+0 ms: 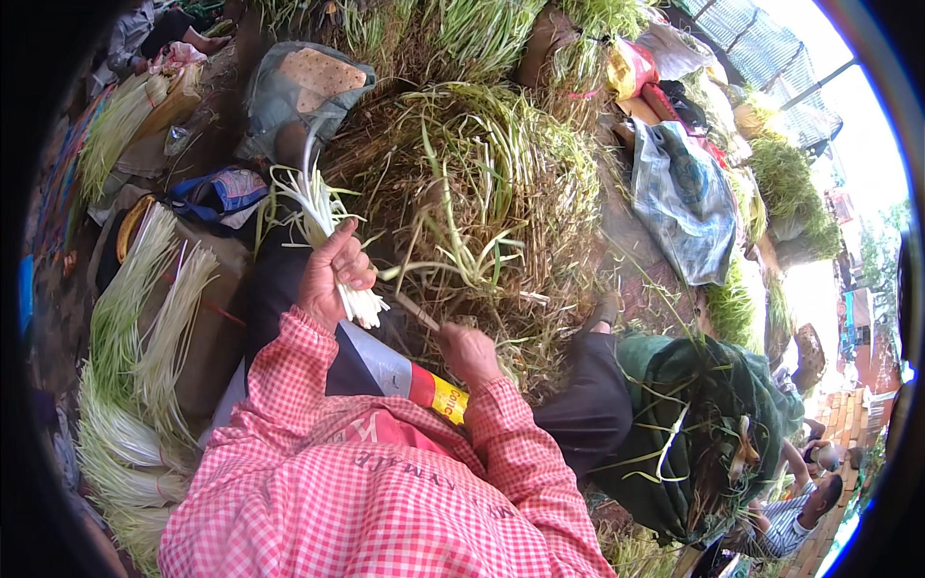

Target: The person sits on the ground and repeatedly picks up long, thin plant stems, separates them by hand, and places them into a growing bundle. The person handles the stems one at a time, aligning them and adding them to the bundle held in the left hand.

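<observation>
My left hand (336, 271) is closed round a small bunch of pale, thin vegetable stalks (318, 209), whose white ends poke out below the fist. To its right, my right hand (468, 354) grips a thin brownish stalk (417, 312) that slants up and to the left from the fingers. Between and beyond the hands lies a large heap of green and straw-coloured stalks (506, 188) with dry outer leaves. A loose green-leaved stalk (462, 264) rests on the near side of this heap. Under my forearms a grey, red and yellow sheet (423, 383) crosses my lap.
Bundles of pale stalks (123, 390) lie at the left, near a blue patterned bag (225, 193). A dark green sack (657, 383) holding plant scraps stands at the right. A bluish plastic sack (679, 195) lies beyond it. People sit at the lower right (784, 516) and upper left (155, 36).
</observation>
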